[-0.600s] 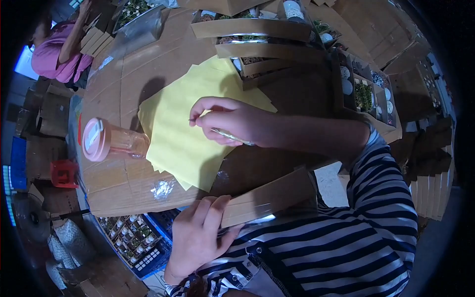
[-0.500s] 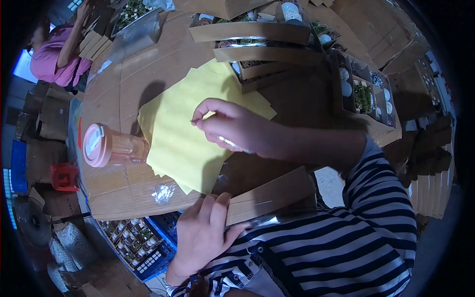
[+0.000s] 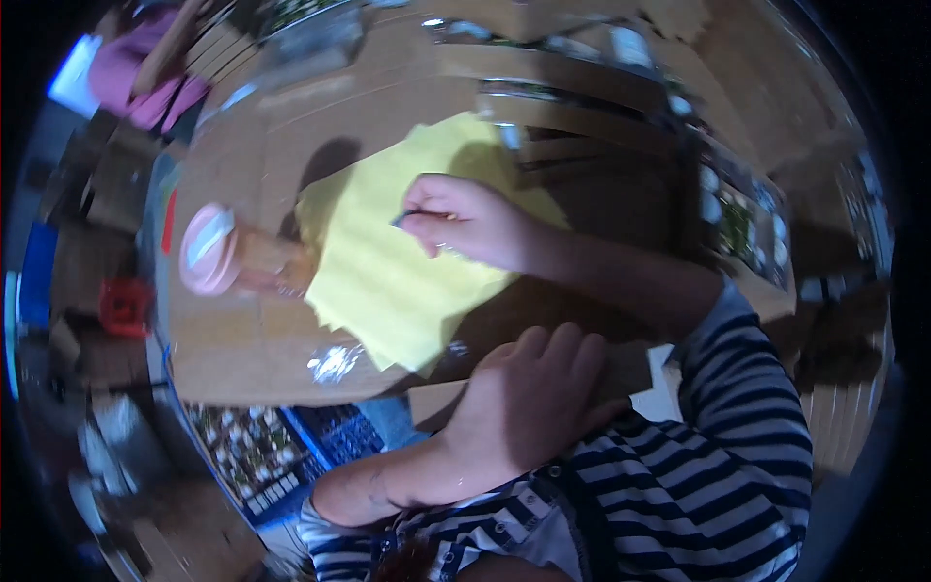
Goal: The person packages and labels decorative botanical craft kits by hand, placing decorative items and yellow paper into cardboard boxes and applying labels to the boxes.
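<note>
My right hand (image 3: pixel 461 221) hovers over a stack of yellow paper sheets (image 3: pixel 373 281), its fingers closed in a pinch. A small dark tip shows at the fingertips, and something shiny and clear glints under the palm; I cannot make out what either is. At the near table edge, in front of my striped shirt, my left hand (image 3: pixel 529 393) is wrapped over a long, narrow cardboard box (image 3: pixel 436 403). Its fingers lie across the top and the thumb is on the near side, so the hand covers the box's middle.
A pink-lidded clear cup (image 3: pixel 208 250) lies left of the sheets. Boxes of small potted plants (image 3: pixel 742 218) stand right and at the back. A blue crate (image 3: pixel 335 436) of similar items sits below the table edge. A person in pink (image 3: pixel 136 73) is at far left.
My left hand has slid right along the cardboard box from its left end. My right hand has shifted slightly over the paper, still pinched. The whole view has turned a little.
</note>
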Tool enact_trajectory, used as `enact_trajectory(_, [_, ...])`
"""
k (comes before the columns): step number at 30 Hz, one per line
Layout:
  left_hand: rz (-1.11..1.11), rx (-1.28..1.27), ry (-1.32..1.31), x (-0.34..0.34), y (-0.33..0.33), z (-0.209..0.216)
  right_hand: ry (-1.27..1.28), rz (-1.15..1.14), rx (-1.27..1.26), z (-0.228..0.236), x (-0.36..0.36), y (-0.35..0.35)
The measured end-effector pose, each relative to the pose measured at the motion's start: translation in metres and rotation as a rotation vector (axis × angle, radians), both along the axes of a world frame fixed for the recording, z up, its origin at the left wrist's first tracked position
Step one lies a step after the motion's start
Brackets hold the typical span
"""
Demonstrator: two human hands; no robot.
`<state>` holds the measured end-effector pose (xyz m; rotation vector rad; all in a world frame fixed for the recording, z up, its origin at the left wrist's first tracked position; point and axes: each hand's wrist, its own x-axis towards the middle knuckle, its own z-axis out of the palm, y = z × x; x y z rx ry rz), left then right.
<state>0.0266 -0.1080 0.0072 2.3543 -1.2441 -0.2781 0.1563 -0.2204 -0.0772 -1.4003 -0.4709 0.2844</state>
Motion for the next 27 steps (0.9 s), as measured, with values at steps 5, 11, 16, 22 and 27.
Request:
enact_trajectory(5, [0.022, -0.318, 0.159, 0.007, 0.018, -0.028, -0.259, 0.104, -0.545, 0.012, 0.014, 0.011])
enact_trajectory(11, [-0.024, -0.487, 0.661, 0.027, 0.057, -0.036, -0.823, 0.083, -0.987, 0.0, 0.025, 0.04])
enact_trajectory(16, [0.57, -0.423, -0.072, 0.062, 0.119, -0.083, -0.809, -0.039, -1.013, -0.008, 0.038, 0.041])
enact_trajectory(22, [0.763, -0.244, -0.202, 0.066, 0.115, -0.101, -0.842, 0.054, -0.896, -0.018, 0.046, 0.035])
enact_trajectory(27, [0.75, -0.212, -0.241, 0.065, 0.111, -0.107, -0.91, 0.169, -0.82, -0.021, 0.044, 0.031])
